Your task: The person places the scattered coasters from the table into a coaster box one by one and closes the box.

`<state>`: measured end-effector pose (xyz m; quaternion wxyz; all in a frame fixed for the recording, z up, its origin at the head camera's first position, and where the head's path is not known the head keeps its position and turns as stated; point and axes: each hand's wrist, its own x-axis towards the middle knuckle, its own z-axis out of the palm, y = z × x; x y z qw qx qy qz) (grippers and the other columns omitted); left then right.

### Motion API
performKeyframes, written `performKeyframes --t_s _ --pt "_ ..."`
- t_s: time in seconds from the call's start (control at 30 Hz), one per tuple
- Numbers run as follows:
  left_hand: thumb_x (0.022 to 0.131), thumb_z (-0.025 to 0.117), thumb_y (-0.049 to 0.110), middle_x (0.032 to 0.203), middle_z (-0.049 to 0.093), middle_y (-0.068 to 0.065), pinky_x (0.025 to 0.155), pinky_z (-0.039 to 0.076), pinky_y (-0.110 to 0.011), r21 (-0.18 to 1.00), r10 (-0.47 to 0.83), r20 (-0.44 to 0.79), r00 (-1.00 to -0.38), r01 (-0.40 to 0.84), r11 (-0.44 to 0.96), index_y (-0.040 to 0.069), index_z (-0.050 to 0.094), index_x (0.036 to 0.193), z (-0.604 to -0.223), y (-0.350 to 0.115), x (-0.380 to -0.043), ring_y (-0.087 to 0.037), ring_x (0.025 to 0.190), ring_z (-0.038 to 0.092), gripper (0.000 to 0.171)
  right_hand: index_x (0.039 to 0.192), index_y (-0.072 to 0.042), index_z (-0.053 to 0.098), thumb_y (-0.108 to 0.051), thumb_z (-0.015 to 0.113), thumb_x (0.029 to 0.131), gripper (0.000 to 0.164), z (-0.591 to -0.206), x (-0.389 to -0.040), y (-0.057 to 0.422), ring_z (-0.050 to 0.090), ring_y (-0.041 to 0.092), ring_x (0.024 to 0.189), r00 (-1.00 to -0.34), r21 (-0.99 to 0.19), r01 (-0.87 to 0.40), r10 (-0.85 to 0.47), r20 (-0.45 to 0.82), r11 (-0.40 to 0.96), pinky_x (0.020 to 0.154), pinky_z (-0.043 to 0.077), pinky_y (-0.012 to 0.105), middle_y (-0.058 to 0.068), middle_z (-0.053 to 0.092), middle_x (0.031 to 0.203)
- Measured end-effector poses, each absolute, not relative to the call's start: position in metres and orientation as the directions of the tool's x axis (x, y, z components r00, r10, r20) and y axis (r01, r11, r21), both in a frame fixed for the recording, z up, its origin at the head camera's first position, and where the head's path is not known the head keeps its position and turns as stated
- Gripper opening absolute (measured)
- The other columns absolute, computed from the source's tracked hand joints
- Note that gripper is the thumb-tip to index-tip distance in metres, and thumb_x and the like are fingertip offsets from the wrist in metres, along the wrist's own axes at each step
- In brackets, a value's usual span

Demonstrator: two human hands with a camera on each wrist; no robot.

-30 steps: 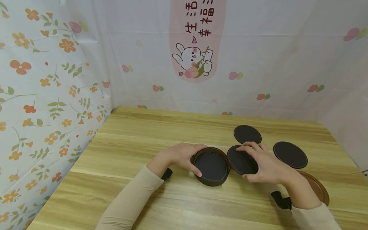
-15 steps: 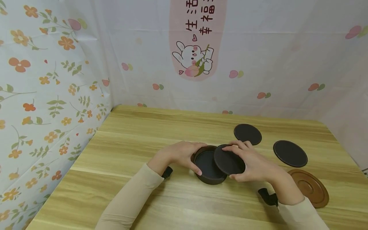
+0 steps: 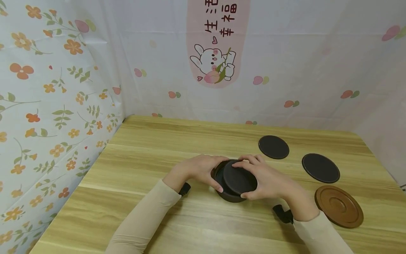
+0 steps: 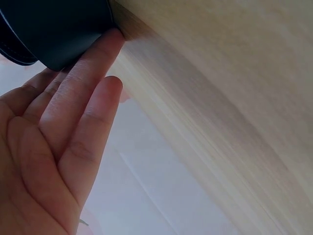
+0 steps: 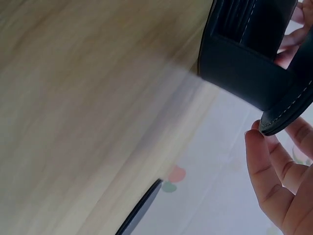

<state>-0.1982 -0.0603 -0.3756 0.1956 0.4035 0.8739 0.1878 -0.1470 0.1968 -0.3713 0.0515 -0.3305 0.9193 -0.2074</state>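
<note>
Left hand [image 3: 203,170] grips holder [image 3: 231,198] at nine o'clock; right hand [image 3: 265,179] pinches coaster [image 3: 238,177] (likely light, stiff; best rim-held) at three.

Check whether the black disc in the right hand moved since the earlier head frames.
Yes: the held disc moved left, over the round holder, judged against the black disc lying farthest back.

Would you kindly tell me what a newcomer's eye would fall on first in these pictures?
Probably the right hand, just below the head view's centre, holding a black disc over the round container that the left hand grips. Next, perhaps, the brown disc at lower right and the cartoon rabbit on the back cloth.
</note>
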Motion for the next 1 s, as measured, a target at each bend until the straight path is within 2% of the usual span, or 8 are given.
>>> performKeyframes --t_s 0.23,0.4,0.77,1.0 --pt "0.076 0.082 0.053 0.148 0.05 0.006 0.107 0.045 -0.033 0.494 0.781 -0.195 -0.593 0.628 0.601 0.023 0.032 0.155 -0.375 -0.06 -0.198 -0.014 0.127 0.056 0.098 0.141 -0.027 0.053 -0.044 0.087 0.069 0.081 -0.371 -0.148 0.186 0.041 0.027 0.126 -0.773 -0.386 -0.596 -0.634 0.035 0.705 0.089 0.049 0.046 0.006 0.042 0.15" --pt "0.076 0.082 0.052 0.147 0.052 0.005 0.105 0.047 -0.032 0.496 0.782 -0.191 -0.594 0.629 0.599 0.022 0.033 0.155 -0.375 -0.061 -0.198 -0.014 0.124 0.058 0.098 0.141 -0.029 0.053 -0.047 0.086 0.068 0.082 -0.369 -0.148 0.181 0.04 0.023 0.125 -0.775 -0.372 -0.593 -0.632 0.022 0.714 0.09 0.047 0.049 0.002 0.041 0.151" --pt "0.075 0.083 0.052 0.148 0.052 0.004 0.105 0.047 -0.032 0.488 0.774 -0.2 -0.601 0.624 0.611 0.02 0.034 0.155 -0.374 -0.06 -0.198 -0.015 0.125 0.058 0.099 0.142 -0.029 0.053 -0.048 0.087 0.071 0.081 -0.374 -0.15 0.182 0.04 0.023 0.123 -0.77 -0.391 -0.596 -0.638 0.029 0.701 0.09 0.047 0.05 0.005 0.042 0.151" --pt "0.075 0.083 0.051 0.149 0.051 0.004 0.105 0.047 -0.033 0.478 0.769 -0.203 -0.606 0.624 0.618 0.02 0.033 0.155 -0.373 -0.06 -0.197 -0.016 0.126 0.057 0.099 0.142 -0.021 0.054 -0.043 0.088 0.072 0.081 -0.375 -0.153 0.189 0.04 0.027 0.127 -0.762 -0.419 -0.605 -0.645 0.058 0.677 0.094 0.048 0.052 0.01 0.042 0.152"
